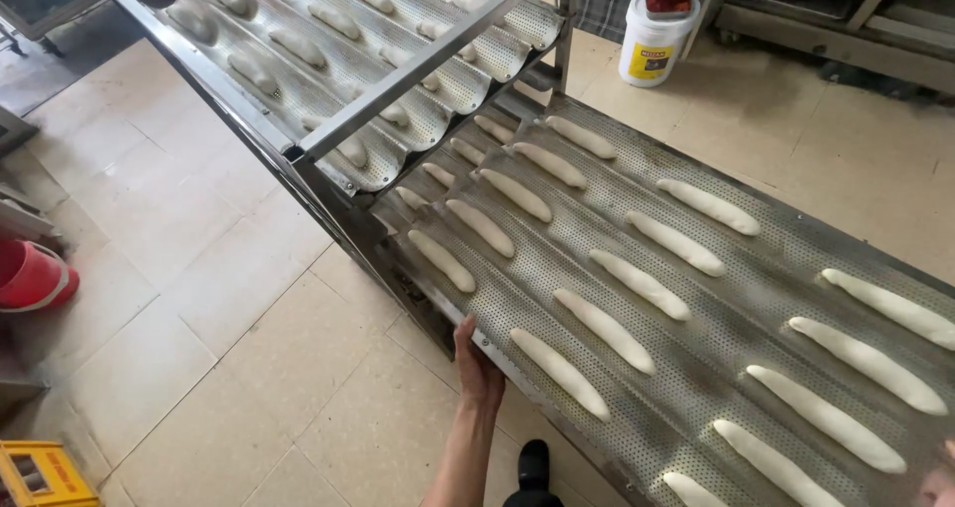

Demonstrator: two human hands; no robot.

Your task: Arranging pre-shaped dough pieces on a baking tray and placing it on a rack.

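My left hand [477, 368] grips the left long edge of a perforated, wavy metal baking tray [696, 368] from underneath. The tray carries several long pale dough sticks [607, 330] lying in its grooves and sticks partway out of a metal rack [328, 194]. Only a sliver of my right hand [940, 482] shows at the lower right corner by the tray's near end; what it holds is hidden. A higher rack shelf carries another tray of dough pieces [298, 44].
A white plastic bucket [652, 39] stands on the tiled floor behind the rack. A red tub [35, 276] sits at the left edge, a yellow crate [45, 475] at the lower left. My dark shoe [532, 467] is under the tray.
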